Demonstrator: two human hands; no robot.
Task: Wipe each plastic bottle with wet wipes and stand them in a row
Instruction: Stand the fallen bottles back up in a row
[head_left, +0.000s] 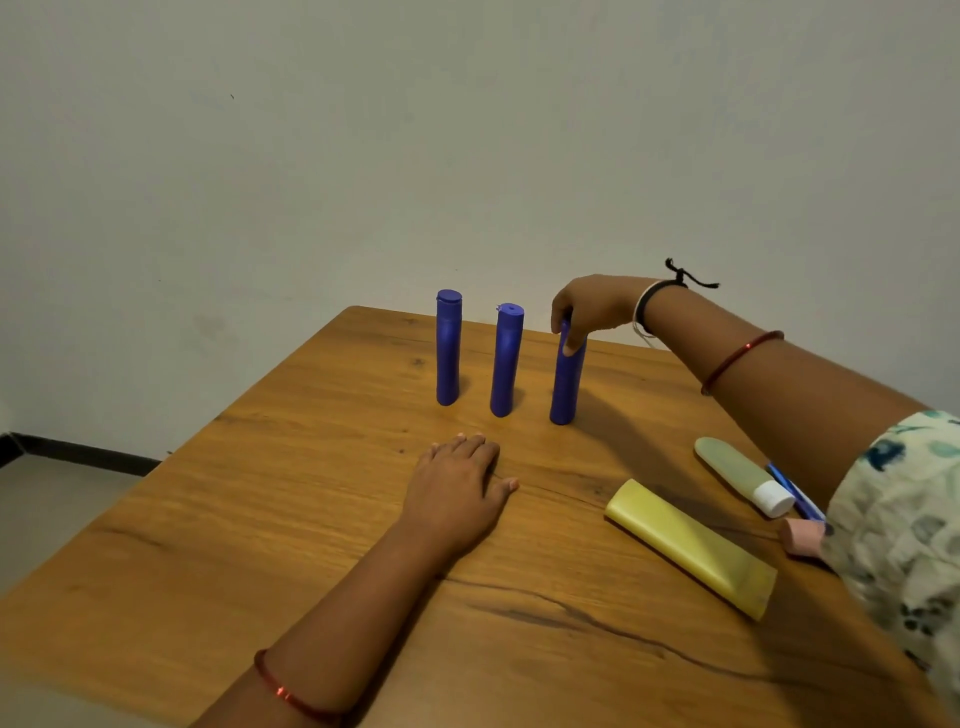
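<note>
Head: right hand (584, 312) grip apparently encloses third bottle (566, 384).

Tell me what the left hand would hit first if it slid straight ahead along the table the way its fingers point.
Probably the middle blue bottle. The left hand lies flat on the table, fingers pointing at the gap between it and the leftmost blue bottle; depth is unclear, so it might pass between them.

Wooden table (260, 519) bears blue bottles (506, 361), tubes (691, 548).

I log three blue bottles (505, 361), yellow tube (691, 545), pale green tube (732, 470) capped white, brown wood-grain table (260, 493), red bangles (740, 361), floral sleeve (904, 514)
</note>
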